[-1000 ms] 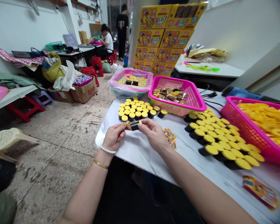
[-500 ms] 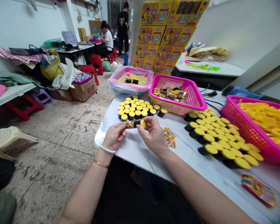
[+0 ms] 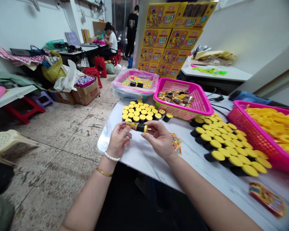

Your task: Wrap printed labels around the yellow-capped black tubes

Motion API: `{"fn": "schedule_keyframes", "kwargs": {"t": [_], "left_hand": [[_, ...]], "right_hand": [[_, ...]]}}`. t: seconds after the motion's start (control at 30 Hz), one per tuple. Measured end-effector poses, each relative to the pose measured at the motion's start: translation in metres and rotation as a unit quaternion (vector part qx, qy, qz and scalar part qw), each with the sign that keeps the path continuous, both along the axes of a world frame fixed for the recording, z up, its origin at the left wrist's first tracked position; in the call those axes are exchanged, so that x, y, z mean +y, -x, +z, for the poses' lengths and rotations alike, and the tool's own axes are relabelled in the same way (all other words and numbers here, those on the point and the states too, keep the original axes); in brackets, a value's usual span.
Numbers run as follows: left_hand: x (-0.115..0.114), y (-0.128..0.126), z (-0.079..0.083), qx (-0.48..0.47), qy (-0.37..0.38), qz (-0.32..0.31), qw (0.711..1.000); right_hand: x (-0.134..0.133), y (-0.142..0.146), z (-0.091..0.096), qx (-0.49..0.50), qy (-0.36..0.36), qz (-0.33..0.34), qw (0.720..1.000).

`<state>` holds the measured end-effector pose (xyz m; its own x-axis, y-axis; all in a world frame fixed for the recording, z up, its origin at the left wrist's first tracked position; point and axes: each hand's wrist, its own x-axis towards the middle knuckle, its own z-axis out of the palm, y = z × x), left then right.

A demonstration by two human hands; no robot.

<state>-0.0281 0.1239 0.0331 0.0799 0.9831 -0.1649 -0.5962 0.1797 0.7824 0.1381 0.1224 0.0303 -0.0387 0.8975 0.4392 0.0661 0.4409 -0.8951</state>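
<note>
At far left of your view, a cream stool (image 3: 9,141) stands on the floor, and further back an open cardboard box (image 3: 88,93) holds a small basket. Beyond it, a person in a white top (image 3: 112,41) sits at a table, and another in black (image 3: 132,27) stands. Your left hand (image 3: 118,139), wearing a pearl bracelet (image 3: 112,157) and a gold bangle (image 3: 104,172), pinches the patterned left end of the black tube (image 3: 140,127) between thumb and fingers. You hold that tube nearly level above the white table (image 3: 144,158), just in front of a cluster of yellow-lidded containers (image 3: 137,113). Behind these sits a plastic-lined basket (image 3: 116,84) of small coloured pieces. Your right hand (image 3: 161,138) has its thumb and fingers about the tube's yellow right end; whether they press on it, you cannot tell from here. Just right of that hand lie loose printed cards (image 3: 177,143). Behind them, a pink basket (image 3: 199,101) holds wrapped pieces; further right come a larger group of yellow-lidded containers (image 3: 230,151), a pack of cards (image 3: 267,198) and a basket of yellow rings (image 3: 255,130).
</note>
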Motion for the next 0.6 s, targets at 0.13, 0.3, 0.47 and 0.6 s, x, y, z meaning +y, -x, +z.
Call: {"fn": "schedule_keyframes", "kwargs": {"t": [0.13, 0.3, 0.47, 0.6], "left_hand": [[-0.003, 0.000, -0.001, 0.055, -0.026, -0.082, 0.995], [0.003, -0.003, -0.006, 0.091, -0.048, -0.070, 0.992], [0.005, -0.004, -0.002, 0.059, -0.030, -0.090, 0.994], [0.005, -0.002, -0.002, 0.071, -0.004, -0.090, 0.993]], "right_hand": [[0.002, -0.004, 0.002, -0.057, -0.010, 0.057, 0.997], [-0.001, 0.001, 0.008, -0.163, -0.067, 0.004, 0.984], [-0.002, 0.000, 0.011, -0.235, -0.141, -0.046, 0.961], [-0.002, -0.010, 0.010, -0.242, -0.170, -0.045, 0.954]]}}
